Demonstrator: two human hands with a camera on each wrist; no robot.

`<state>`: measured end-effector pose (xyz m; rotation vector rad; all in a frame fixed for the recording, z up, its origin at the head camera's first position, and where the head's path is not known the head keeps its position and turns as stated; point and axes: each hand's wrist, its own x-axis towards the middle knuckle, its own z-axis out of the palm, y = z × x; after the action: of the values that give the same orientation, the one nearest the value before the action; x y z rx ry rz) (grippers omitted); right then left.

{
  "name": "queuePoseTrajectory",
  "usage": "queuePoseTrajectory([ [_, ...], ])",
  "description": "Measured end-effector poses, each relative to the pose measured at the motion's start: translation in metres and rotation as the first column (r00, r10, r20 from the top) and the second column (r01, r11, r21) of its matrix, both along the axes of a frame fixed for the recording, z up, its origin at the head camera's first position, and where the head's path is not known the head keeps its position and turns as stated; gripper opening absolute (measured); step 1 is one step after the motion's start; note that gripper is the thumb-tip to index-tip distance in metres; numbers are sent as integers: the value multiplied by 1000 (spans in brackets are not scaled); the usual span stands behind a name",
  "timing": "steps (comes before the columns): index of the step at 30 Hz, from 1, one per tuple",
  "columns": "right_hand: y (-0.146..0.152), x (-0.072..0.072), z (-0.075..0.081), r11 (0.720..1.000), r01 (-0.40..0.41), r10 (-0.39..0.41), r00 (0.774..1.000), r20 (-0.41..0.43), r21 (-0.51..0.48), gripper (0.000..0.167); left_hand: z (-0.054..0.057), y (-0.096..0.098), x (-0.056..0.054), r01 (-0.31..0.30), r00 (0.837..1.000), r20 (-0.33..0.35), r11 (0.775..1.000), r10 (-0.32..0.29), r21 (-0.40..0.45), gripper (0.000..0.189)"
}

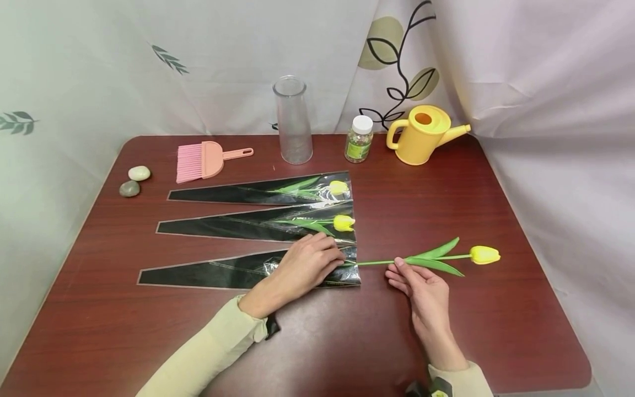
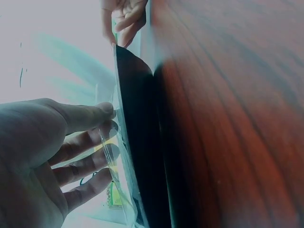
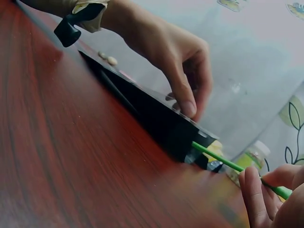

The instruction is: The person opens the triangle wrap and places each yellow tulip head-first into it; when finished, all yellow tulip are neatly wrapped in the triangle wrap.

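Note:
My right hand (image 1: 424, 295) pinches the green stem of a yellow artificial tulip (image 1: 485, 255), between its leaves and the sleeve. The stem's far end enters the mouth of the nearest black-and-clear flower sleeve (image 1: 198, 274); in the right wrist view the stem (image 3: 218, 157) slants into that opening. At the same mouth my left hand (image 1: 302, 264) holds the sleeve's clear film between thumb and fingers, seen in the left wrist view with the film (image 2: 110, 156) across the fingertips. Behind lie a middle sleeve (image 1: 198, 226) and a back sleeve (image 1: 208, 194), each with a yellow tulip inside.
Along the table's back stand a clear glass vase (image 1: 294, 127), a white-capped jar (image 1: 359, 140) and a yellow watering can (image 1: 421, 138). A pink brush (image 1: 212, 160) lies at the back left, near a white stone (image 1: 139, 173) and a grey stone (image 1: 129, 189).

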<state>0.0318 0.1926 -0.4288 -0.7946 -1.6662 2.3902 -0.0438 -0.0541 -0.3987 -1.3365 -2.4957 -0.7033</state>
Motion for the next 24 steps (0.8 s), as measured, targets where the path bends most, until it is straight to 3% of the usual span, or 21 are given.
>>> queuePoseTrajectory([
  [15, -14, -5, 3, 1000, -7, 7, 999, -32, -15, 37, 1, 1, -2, -2, 1000, -6, 1000, 2, -11, 7],
  [24, -41, -2, 4, 998, -31, 33, 998, 49, -45, 40, 1, 0, 0, -7, 1000, 1, 1000, 7, -29, 8],
])
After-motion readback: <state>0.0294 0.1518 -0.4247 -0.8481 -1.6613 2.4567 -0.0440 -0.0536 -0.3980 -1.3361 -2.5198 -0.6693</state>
